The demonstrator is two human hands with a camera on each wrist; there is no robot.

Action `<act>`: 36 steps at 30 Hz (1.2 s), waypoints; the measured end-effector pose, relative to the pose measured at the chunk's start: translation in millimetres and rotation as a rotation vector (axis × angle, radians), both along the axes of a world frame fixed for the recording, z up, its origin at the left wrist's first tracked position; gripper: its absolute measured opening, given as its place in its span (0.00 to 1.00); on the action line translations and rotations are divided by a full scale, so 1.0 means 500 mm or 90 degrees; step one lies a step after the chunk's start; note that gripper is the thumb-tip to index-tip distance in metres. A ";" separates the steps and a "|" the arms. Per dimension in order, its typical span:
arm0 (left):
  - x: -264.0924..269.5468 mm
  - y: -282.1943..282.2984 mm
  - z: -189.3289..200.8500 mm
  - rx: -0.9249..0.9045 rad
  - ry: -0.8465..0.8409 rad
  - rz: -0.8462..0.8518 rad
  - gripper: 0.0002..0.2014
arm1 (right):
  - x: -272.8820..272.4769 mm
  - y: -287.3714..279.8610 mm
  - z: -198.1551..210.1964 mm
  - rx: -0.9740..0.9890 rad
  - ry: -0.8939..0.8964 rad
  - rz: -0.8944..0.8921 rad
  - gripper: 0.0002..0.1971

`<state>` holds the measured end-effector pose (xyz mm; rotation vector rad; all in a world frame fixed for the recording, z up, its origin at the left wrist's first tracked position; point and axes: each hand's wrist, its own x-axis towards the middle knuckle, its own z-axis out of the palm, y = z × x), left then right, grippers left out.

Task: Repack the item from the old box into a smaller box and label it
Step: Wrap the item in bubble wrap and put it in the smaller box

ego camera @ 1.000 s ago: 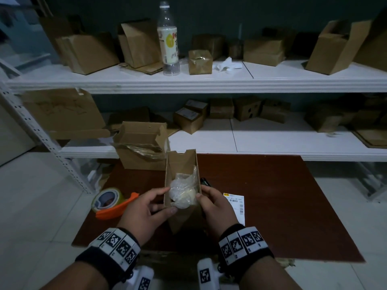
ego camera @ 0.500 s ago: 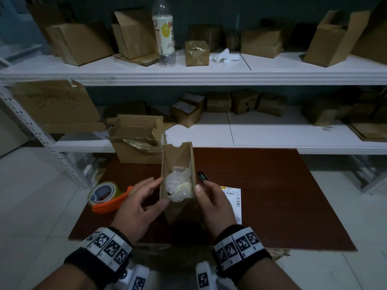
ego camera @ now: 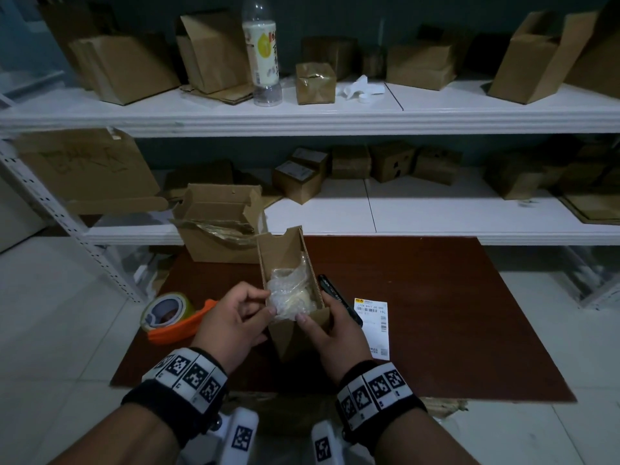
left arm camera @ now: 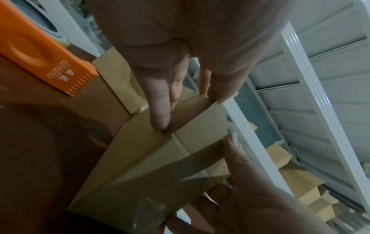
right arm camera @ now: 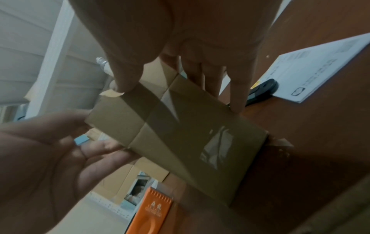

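- Looking down in the head view, a small box (ego camera: 291, 297) stands open-topped on the brown mat (ego camera: 436, 313), one flap up at its far end.
- The item (ego camera: 291, 293), a pale lump in clear wrap, sits inside the box, its top level with the near rim.
- The left hand (ego camera: 235, 322) is at the box's left side, fingers curled, thumb and fingertip pinching the wrap at the near left corner.
- The right hand (ego camera: 330, 333) grips the box's near right corner, thumb on the rim touching the wrap, fingers round the right wall.
- A black pen (ego camera: 339, 298) lies just right of the box, partly under the right hand; the label (ego camera: 374, 325) lies flat beside it.
- The tape dispenser (ego camera: 174, 317), orange, lies left of the left hand; the old box (ego camera: 219, 226) stands open behind, at the mat's far left.
- In the left wrist view, the left hand (left arm camera: 180, 63) has one finger (left arm camera: 160, 109) pressed on the box (left arm camera: 160, 158) wall by a fold, the thumb at the top corner; the right hand (left arm camera: 260, 197) holds the opposite side. The dispenser (left arm camera: 40, 52) is near.
- In the right wrist view, the right hand (right arm camera: 180, 47) clamps the box (right arm camera: 180, 134) between thumb and fingers; clear tape shines on the wall. The left hand (right arm camera: 50, 150) is beside the box with fingers loosely bent; whether they touch it I cannot tell here. The label (right arm camera: 320, 66) and pen (right arm camera: 262, 90) lie beyond.
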<state>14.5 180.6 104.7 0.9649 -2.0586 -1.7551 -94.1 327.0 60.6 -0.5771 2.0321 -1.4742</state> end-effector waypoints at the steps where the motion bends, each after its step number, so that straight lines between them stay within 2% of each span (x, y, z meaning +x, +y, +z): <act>1: -0.001 0.002 0.001 0.007 0.003 0.002 0.09 | -0.003 0.001 -0.002 -0.006 -0.003 -0.007 0.30; 10: -0.001 -0.001 -0.006 0.062 0.011 -0.005 0.09 | -0.010 -0.007 -0.016 -0.007 -0.016 -0.037 0.33; 15: -0.007 0.002 -0.001 0.067 0.008 -0.016 0.10 | -0.017 0.003 -0.001 0.002 0.010 0.018 0.30; 21: -0.007 0.004 0.004 0.086 0.013 -0.028 0.10 | -0.034 0.016 -0.015 0.014 0.001 0.075 0.39; 28: -0.011 -0.008 0.003 0.028 -0.043 -0.057 0.07 | -0.031 0.007 -0.028 -0.015 -0.001 0.010 0.32; 32: -0.008 -0.013 -0.002 -0.031 -0.097 -0.092 0.12 | -0.025 0.007 -0.014 -0.002 0.041 0.027 0.40; 36: -0.009 -0.011 -0.001 -0.138 -0.132 -0.134 0.14 | -0.042 0.004 0.003 0.027 0.005 -0.033 0.29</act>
